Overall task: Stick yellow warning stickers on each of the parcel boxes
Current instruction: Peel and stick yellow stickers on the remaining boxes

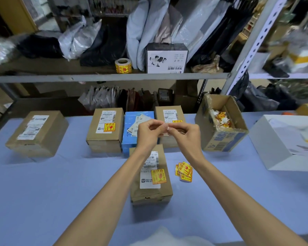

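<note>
My left hand (148, 134) and my right hand (183, 135) meet above the table, and their fingertips pinch a small pale strip, likely sticker backing (165, 133). Below my wrists lies a brown parcel box (150, 192) with a yellow warning sticker (158, 176) on its white label. Loose yellow stickers (184, 172) lie to its right. Behind stand a brown box with a yellow sticker (105, 130), a blue box (132, 128), and another brown box (169, 116) partly hidden by my hands. A brown box with no sticker visible (37, 133) sits at the left.
An open carton (220, 139) holding crumpled sticker scraps stands at the right, a white box (283, 144) beyond it. A yellow sticker roll (123, 66) sits on the shelf above, next to a white product box (166, 58) and bags. The table has a light blue cover (60, 183).
</note>
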Available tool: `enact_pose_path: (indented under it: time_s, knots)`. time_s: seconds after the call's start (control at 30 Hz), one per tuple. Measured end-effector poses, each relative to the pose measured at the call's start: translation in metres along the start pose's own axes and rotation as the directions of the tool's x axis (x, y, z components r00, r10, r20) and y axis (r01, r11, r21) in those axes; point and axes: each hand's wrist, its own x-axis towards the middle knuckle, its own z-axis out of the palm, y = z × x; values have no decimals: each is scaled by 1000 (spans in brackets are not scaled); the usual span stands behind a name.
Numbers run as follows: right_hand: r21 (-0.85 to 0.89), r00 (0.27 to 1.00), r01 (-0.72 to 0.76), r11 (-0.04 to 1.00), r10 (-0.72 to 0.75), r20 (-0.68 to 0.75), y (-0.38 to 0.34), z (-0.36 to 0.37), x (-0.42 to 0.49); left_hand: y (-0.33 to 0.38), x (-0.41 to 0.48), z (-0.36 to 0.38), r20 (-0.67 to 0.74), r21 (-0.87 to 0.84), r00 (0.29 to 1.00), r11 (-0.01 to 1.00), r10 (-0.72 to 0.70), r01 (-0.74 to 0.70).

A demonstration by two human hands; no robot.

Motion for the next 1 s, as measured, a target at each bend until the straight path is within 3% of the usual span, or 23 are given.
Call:
enact_pose_path:
  time_s: [0.17, 0.37, 0.57, 0.67, 0.83, 1.0]
  knots:
    - [-132, 997, 75, 988, -78, -16, 0, -6, 3, 1, 7, 5, 61, -68, 990, 989, -127, 131]
    - [-110, 997, -41, 993, 34, -63, 4, -18, 16, 3, 18, 5, 199, -69, 974, 990, -104, 120]
    - [-205, 988, -55, 977, 24, -150, 5, -13, 17, 3, 22, 19, 70, 159, 997, 987, 28, -39]
    - [-199, 999, -11, 980, 4, -35, 2, -18, 13, 0, 25, 25, 9, 222, 1000, 975, 19, -21]
    - [69, 991, -133, 989, 132, 18, 7, -59, 23, 2, 23, 41, 153, 134, 988, 991, 5, -26]
    - [58, 981, -188, 980, 190, -32, 19, -80, 19, 5, 17, 72, 195, 219, 979, 971, 54, -97]
